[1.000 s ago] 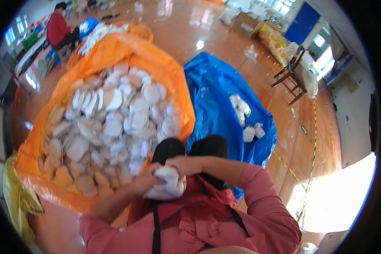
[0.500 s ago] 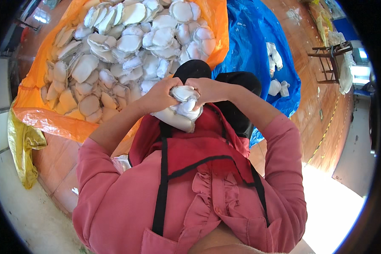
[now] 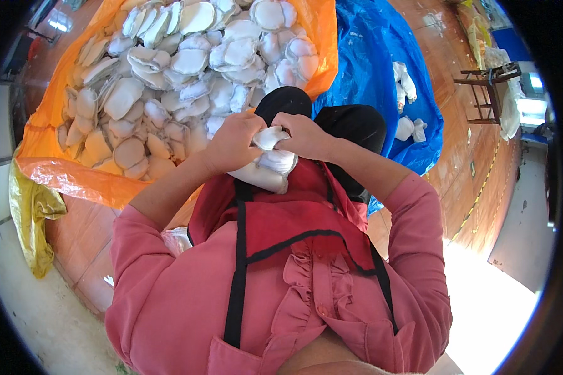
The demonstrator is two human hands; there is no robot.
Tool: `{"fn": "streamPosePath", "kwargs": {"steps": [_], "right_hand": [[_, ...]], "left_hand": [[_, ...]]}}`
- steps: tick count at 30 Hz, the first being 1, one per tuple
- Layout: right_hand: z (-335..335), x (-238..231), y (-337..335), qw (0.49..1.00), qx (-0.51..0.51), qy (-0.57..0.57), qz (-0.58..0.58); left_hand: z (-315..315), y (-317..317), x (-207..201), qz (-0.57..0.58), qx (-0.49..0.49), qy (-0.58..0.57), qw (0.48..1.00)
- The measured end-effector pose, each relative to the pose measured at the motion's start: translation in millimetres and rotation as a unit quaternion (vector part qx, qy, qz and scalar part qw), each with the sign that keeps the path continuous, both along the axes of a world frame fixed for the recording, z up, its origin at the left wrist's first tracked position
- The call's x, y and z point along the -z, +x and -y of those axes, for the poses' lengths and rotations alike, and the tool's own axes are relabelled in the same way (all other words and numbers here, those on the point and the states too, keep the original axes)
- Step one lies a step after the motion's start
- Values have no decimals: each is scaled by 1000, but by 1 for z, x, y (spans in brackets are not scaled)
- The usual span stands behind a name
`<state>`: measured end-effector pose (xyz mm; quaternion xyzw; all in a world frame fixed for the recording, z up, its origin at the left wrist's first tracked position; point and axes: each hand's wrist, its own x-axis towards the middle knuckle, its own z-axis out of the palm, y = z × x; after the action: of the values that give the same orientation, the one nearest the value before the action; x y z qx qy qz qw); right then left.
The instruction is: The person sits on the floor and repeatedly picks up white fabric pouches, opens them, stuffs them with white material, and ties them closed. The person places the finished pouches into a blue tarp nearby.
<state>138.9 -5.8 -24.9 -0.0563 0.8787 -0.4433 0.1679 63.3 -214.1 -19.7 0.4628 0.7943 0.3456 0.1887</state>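
Over my lap, both hands grip a soft white cloth piece [image 3: 274, 164] that looks like a sewn fabric skin. My left hand [image 3: 234, 142] is closed on its left side, and the lower part hangs beneath toward the red apron [image 3: 288, 219]. My right hand [image 3: 308, 137] pinches its upper right edge, fingers curled in. Between the hands a fold of the cloth stands up. Beyond them spreads a large heap of flat, rounded white cloth pieces [image 3: 191, 62].
An orange plastic sheet [image 3: 75, 180] lies under the heap. To its right is a blue plastic sheet [image 3: 363, 69] holding a few bunched white pieces [image 3: 406, 129]. A wooden stool [image 3: 491, 94] stands far right. A yellow bag [image 3: 28, 219] lies at the left by the wall.
The cloth between my hands has been reshaped: the bunched part is now more unfolded, with an edge pulled up. My right hand has shifted slightly, and the view has moved a little.
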Motion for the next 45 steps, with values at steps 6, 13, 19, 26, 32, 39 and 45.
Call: {"fn": "streamPosePath", "kwargs": {"steps": [6, 13, 19, 26, 32, 39, 45], "right_hand": [[13, 15, 22, 991, 27, 32, -123], [13, 21, 58, 963, -16, 8, -269], [12, -3, 85, 979, -73, 33, -189], [18, 9, 84, 979, -91, 94, -159], [25, 14, 70, 967, -77, 125, -207], [25, 31, 56, 955, -55, 126, -262], [15, 33, 51, 972, -89, 17, -214]], "left_hand": [[-1, 15, -6, -162, 55, -50, 984], [17, 43, -4, -280, 94, -35, 955], [33, 62, -5, -308, 90, 17, 947], [40, 59, -8, -238, 96, -28, 966], [42, 51, -13, -186, 98, -20, 978], [40, 41, 10, -34, 46, 58, 997], [51, -18, 5, 323, 190, -31, 927]]}}
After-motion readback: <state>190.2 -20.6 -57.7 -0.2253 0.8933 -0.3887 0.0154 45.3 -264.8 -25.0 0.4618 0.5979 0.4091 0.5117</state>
